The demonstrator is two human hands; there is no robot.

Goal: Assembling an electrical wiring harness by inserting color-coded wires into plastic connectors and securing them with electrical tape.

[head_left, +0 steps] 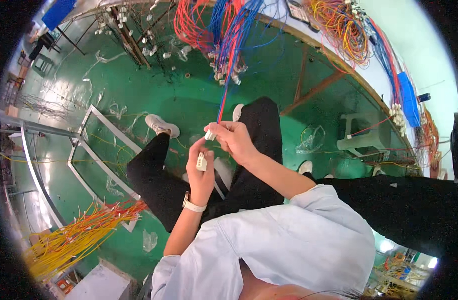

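Note:
My right hand [234, 140] is closed in a pinch on a small white plug connector [210, 135] at the end of red and blue wires [223, 102]. These wires run up to a thick hanging bundle. Just below it, my left hand [201, 172], with a white watch on the wrist, is closed around another white connector housing [201, 161] with a row of openings. Its fingertips reach up close to the wired plug; whether they touch it I cannot tell.
Red and blue wire bundles [229, 30] hang off the table [334, 40] ahead, connectors dangling. A grey metal frame [114, 130] stands at left, near yellow and orange wires [84, 235]. A plastic stool [364, 135] is at right. Beside me another person's dark-clothed leg [389, 200] shows.

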